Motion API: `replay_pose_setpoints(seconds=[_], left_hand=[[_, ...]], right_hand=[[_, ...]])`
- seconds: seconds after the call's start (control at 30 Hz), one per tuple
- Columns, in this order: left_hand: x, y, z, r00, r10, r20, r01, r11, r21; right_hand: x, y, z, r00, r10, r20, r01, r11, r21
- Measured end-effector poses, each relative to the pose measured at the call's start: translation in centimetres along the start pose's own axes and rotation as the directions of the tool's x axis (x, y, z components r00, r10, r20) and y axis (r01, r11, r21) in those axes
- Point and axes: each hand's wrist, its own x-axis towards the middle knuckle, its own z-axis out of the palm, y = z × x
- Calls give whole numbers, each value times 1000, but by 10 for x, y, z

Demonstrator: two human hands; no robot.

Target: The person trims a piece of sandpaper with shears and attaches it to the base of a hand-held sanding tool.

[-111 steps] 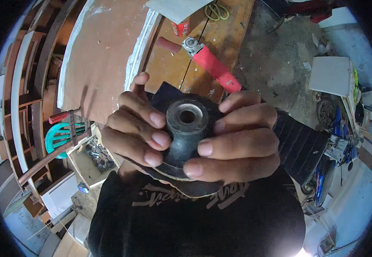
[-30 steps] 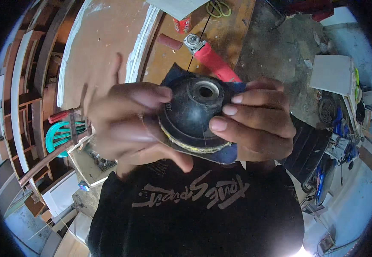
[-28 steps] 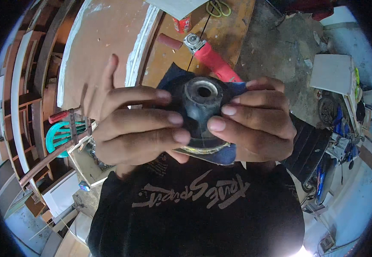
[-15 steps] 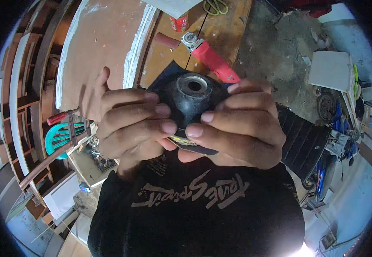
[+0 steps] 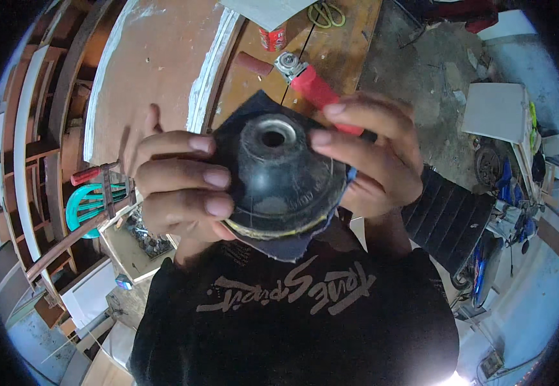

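Right of a box (image 5: 124, 249) of parts (image 5: 143, 237), a pad (image 5: 278, 177) is edge-grasped by left hand (image 5: 170, 181), right hand (image 5: 379, 151) grip unclear.

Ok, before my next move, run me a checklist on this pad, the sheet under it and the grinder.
1. Left hand steadying the black pad: ok, fingers lie over its top.
2. Right hand gripping firmly: cannot tell; fingertips are beside the hub, contact unclear.
3. Hub opening visible: ok, it faces the camera.
4. Dark sheet within the pad's rim: not ok, corners stick out past it.
5. Sheet bonded to the pad: cannot tell.
6. Red grinder unplugged: cannot tell; no plug visible.
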Motion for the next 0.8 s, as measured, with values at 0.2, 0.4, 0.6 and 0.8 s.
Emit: replay_pose_setpoints(seconds=[0.2, 0.4, 0.6, 0.8], left_hand=[[-4, -11, 8, 997, 52, -51, -59, 988, -146], [1, -3, -12, 976, -63, 209, 79, 995, -68], [11, 9, 7, 944, -121, 307, 185, 965, -187], [4, 12, 17, 990, -16, 142, 47, 974, -220]], right_hand=[[5, -1, -11, 987, -159, 5, 158, 981, 113], [1, -7, -13, 998, -64, 24, 56, 972, 230], [-1, -9, -10, 995, -78, 55, 62, 968, 242], [-1, -11, -2, 993, -101, -61, 116, 935, 335]])
